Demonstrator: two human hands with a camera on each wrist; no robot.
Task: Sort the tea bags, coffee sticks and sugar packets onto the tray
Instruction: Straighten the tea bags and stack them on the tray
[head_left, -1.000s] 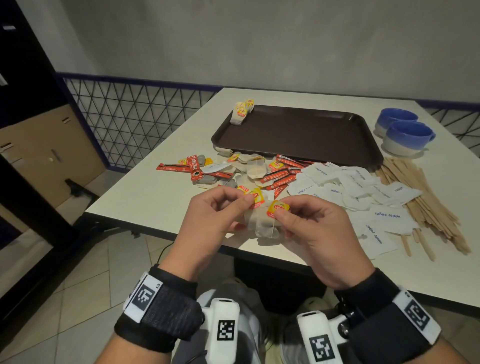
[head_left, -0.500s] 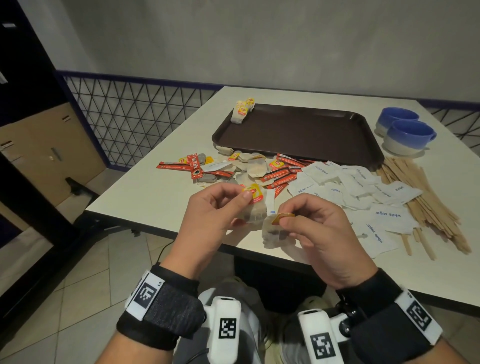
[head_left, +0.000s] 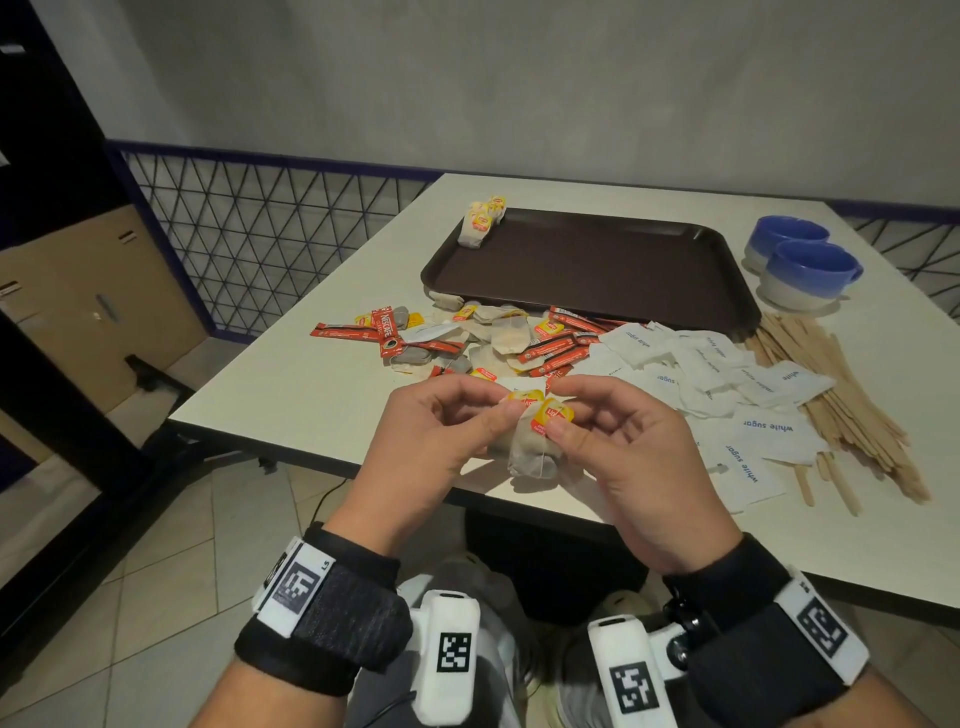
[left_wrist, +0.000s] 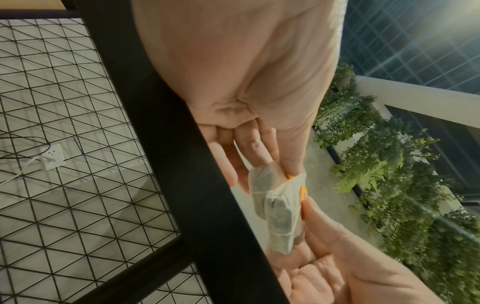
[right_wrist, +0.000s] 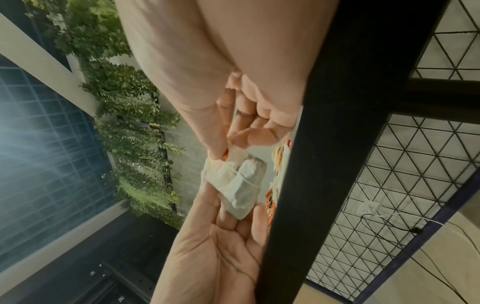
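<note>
Our fingers (head_left: 498, 423) meet over the near edge of the tabletop (head_left: 311, 395), and between them we pinch two tea bags (head_left: 532, 449) by their yellow tags: the left hand (head_left: 436, 441) nips one tag between thumb and forefinger, the right hand (head_left: 628, 457) nips the other, and the two pouches hang touching, side by side, just beyond the tabletop's near edge. From the wrist views we see the paper pouches (left_wrist: 279, 216) dangling between our two palms, each wound with its string. Past our hands, toward the middle of the tabletop, lies the mixed heap of coffee sticks (head_left: 558, 351) and loose tea bags, and to its right the white sugar packets (head_left: 763, 423) spread toward the right edge. Wooden stirrers (head_left: 852, 415) lie beside the sugar. The brown tray (head_left: 597, 270) sits behind the heap, with a few tea bags (head_left: 480, 223) stacked at its far left corner. Two blue cups (head_left: 805, 273) stand right of the tray.
</note>
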